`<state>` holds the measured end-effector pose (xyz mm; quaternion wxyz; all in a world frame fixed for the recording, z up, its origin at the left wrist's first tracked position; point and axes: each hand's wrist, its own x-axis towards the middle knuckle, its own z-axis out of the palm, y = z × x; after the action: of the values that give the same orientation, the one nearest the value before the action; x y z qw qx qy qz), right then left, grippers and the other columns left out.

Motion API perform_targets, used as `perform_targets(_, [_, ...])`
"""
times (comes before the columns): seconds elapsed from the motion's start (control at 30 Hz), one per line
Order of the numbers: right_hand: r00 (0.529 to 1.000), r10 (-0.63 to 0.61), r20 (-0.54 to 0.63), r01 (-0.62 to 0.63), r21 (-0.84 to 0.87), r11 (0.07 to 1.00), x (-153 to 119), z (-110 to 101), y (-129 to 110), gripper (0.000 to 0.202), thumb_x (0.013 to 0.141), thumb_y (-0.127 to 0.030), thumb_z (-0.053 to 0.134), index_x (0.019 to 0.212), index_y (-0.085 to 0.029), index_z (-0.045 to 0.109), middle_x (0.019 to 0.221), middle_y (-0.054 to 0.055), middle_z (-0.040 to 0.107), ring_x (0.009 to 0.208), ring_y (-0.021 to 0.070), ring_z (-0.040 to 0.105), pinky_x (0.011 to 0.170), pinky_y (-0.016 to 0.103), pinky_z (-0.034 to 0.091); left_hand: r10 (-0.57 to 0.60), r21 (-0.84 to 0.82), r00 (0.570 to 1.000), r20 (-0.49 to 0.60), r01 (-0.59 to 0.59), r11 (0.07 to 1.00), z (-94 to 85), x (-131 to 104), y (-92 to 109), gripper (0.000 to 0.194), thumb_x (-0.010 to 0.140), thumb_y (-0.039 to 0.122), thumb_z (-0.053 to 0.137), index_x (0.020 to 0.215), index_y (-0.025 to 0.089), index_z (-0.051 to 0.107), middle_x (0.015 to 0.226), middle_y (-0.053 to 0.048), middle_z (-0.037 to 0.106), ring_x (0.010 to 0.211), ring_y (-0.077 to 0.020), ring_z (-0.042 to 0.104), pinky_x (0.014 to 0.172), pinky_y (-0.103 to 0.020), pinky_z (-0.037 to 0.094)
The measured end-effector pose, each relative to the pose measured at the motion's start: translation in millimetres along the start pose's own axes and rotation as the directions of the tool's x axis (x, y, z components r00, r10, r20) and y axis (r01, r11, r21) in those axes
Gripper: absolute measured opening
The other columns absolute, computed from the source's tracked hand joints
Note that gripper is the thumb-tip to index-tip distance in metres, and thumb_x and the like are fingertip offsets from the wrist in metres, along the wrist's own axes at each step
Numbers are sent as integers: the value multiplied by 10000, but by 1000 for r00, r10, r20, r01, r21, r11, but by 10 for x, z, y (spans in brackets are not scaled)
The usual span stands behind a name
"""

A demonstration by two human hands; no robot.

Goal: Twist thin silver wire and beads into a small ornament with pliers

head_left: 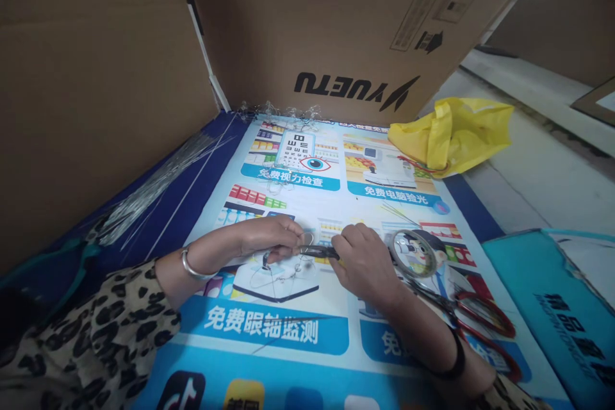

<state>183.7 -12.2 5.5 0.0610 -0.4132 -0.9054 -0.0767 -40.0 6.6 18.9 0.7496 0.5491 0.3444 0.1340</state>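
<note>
My left hand [271, 238] is closed, its fingertips pinching a thin wire [308, 238] bent into a small loop. My right hand [362, 262] is wrapped round the handles of a pair of pliers [318, 252], which hide in the palm. The dark jaws point left and meet the wire by the left fingertips. Fine bent wire with small clear bits [283, 278] hangs below the left hand over the printed sheet [331, 205]. Just right of the right hand lies a roll of clear tape [414, 254], with red-handled scissors [485, 315] beside it.
A bundle of straight wires [156, 195] lies on the left. Several twisted wire pieces [288, 115] sit at the back against a cardboard box [307, 25]. At right are a yellow bag [451, 134] and a teal packet [557, 288]. A teal-handled tool [72, 269] is at left.
</note>
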Motion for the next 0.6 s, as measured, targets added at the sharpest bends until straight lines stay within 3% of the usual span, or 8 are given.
perform_targets(0.17, [998, 51, 27, -52, 33, 998, -36, 68, -40, 73, 795, -257, 534, 777, -191, 560, 769, 40, 578, 741, 184, 500, 610, 283, 264, -7, 9, 999, -32, 7, 1000, 15, 3, -2, 160, 751, 208, 490, 608, 149, 531, 422, 55, 420, 348, -63, 377, 422, -211, 286])
perform_targets(0.4, [974, 173, 149, -191, 116, 975, -56, 53, -13, 155, 848, -317, 474, 837, -195, 568, 792, 32, 620, 741, 170, 565, 565, 255, 275, 67, -76, 995, -70, -72, 995, 7, 17, -36, 93, 766, 227, 512, 734, 146, 546, 504, 41, 492, 417, -69, 423, 452, -203, 321])
perform_targets(0.6, [963, 188, 194, -217, 144, 965, -38, 19, 10, 212, 874, -359, 431, 844, -202, 570, 787, 26, 624, 727, 165, 581, 558, 253, 284, 92, -7, 984, -153, -94, 996, 37, 26, -40, 73, 755, 212, 542, 742, 141, 552, 495, 44, 504, 420, -63, 429, 456, -189, 336])
